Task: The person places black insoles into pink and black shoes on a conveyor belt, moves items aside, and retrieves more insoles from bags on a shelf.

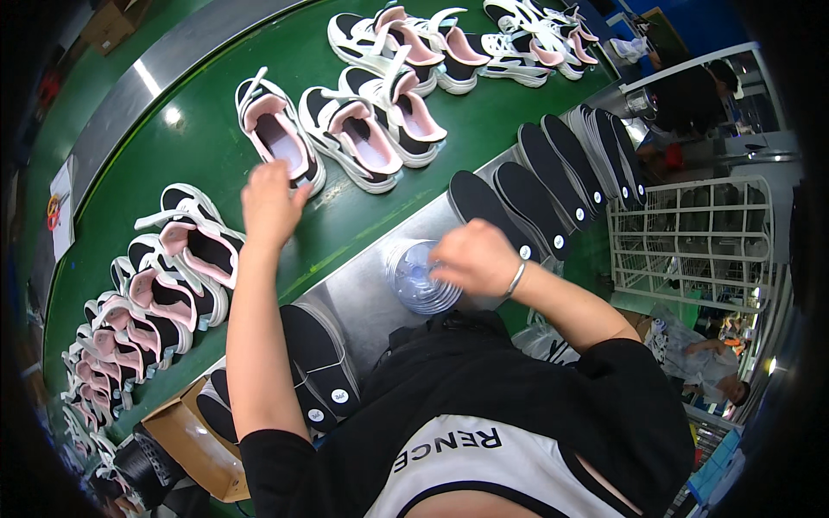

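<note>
My left hand [272, 203] is at the heel of a black-and-white sneaker [281, 134] with pink lining, its fingers curled over the collar and the thumb along the outside. A pale insole shows inside this sneaker. My right hand [479, 259], slightly blurred and with a band at the wrist, has its fingers bunched over the right edge of a round, clear plastic stack or container [419, 281]. Whatever lies between those fingertips is too small to make out. Beside that hand, black insoles [492, 207] with white round stickers lie on the metal ledge.
More sneakers stand on the green table [199, 138], in a row at left [160, 293] and a group at the far side [406, 47]. Stacked insoles [319, 350] lie near my body, by a cardboard box [194, 440]. A white wire rack [691, 246] stands at right; other people are beyond.
</note>
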The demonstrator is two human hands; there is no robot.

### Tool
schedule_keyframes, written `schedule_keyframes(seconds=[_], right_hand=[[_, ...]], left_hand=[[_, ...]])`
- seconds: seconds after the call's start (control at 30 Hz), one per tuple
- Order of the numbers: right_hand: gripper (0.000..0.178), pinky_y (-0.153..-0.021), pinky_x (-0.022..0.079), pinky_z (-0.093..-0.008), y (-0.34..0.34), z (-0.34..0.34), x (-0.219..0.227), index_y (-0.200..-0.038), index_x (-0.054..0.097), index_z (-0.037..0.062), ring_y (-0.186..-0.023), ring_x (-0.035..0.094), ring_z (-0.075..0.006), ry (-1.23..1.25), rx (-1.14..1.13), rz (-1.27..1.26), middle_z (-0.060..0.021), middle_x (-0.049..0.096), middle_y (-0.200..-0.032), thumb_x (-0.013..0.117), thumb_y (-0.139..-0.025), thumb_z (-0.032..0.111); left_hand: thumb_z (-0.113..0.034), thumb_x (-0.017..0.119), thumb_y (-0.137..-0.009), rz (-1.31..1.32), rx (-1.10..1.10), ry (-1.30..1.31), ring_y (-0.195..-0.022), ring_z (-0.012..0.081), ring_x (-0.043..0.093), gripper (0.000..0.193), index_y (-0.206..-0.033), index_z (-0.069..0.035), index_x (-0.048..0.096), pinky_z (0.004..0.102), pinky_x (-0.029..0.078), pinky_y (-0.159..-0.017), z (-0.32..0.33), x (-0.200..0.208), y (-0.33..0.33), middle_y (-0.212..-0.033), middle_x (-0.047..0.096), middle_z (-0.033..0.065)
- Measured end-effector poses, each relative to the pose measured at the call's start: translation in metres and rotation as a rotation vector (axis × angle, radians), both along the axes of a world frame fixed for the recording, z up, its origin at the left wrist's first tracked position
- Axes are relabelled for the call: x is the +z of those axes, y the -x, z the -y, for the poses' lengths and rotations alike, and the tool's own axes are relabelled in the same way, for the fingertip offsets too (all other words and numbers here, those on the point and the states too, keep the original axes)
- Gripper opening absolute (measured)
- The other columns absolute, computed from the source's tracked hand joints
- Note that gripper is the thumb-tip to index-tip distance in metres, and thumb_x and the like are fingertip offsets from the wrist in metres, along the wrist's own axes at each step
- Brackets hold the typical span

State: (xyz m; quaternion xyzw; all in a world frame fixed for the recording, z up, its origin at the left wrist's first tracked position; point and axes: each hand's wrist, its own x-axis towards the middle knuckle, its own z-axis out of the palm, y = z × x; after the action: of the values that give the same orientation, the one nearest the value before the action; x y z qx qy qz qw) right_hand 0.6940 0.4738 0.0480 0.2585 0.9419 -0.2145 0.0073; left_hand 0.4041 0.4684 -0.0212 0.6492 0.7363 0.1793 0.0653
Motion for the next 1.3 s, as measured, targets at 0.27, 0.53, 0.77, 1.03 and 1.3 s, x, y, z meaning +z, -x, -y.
schedule_keyframes(seconds=[0.27,0.53,0.77,1.03,1.3], right_hand=[[0.048,-0.08,0.04,-0.0377,-0.153,-0.059,-0.054,-0.1,0.048,0.009,-0.099,0.044,-0.0304,-0.045,-0.906,0.515,-0.011,0.047,-0.104,0.068,-0.059,0.023],[0.051,-0.076,0.04,-0.0374,-0.166,-0.051,-0.055,-0.095,0.05,0.0096,-0.091,0.047,-0.0295,-0.219,-0.844,0.466,-0.0109,0.051,-0.092,0.072,-0.053,0.028],[0.016,-0.055,0.037,-0.0214,-0.088,-0.067,0.021,-0.074,0.057,-0.0004,-0.063,0.046,-0.0064,0.794,-0.852,-0.376,0.0,0.052,-0.067,0.057,-0.073,0.016],[0.029,-0.064,0.045,-0.0372,0.115,-0.063,-0.004,-0.073,0.061,0.0,-0.068,0.058,-0.0308,0.447,-0.128,0.125,-0.0197,0.058,-0.069,0.053,-0.061,0.025],[0.02,-0.068,0.04,-0.0367,0.138,-0.043,-0.032,-0.084,0.063,0.008,-0.088,0.052,-0.024,-0.119,0.083,0.377,-0.0129,0.053,-0.093,0.053,-0.07,0.017]], left_hand=[[-0.024,0.062,-0.067,0.373,-0.053,0.047,-0.086,0.0286,0.047,0.026,-0.081,-0.003,0.055,0.0386,0.037,-0.074,0.025,0.01,-0.071,-0.086,0.053,0.0109],[-0.023,0.061,-0.069,0.616,0.22,-0.247,-0.084,0.0303,0.051,0.046,-0.105,0.0,0.044,0.0371,0.04,-0.072,-0.008,0.005,-0.012,-0.093,0.052,0.0193],[-0.036,0.051,-0.072,0.565,0.478,-0.061,-0.069,0.0305,0.058,0.039,-0.09,-0.002,0.05,0.0383,0.044,-0.064,-0.015,0.008,-0.017,-0.073,0.059,0.0162],[-0.024,0.049,-0.078,0.562,0.338,-0.172,-0.073,0.0282,0.057,0.025,-0.089,-0.002,0.052,0.0346,0.042,-0.065,-0.007,0.001,-0.022,-0.08,0.058,0.0153],[-0.021,0.047,-0.08,0.541,0.346,-0.152,-0.075,0.0312,0.055,0.022,-0.091,-0.002,0.049,0.0364,0.042,-0.066,-0.008,-0.008,-0.022,-0.082,0.056,0.0164]])
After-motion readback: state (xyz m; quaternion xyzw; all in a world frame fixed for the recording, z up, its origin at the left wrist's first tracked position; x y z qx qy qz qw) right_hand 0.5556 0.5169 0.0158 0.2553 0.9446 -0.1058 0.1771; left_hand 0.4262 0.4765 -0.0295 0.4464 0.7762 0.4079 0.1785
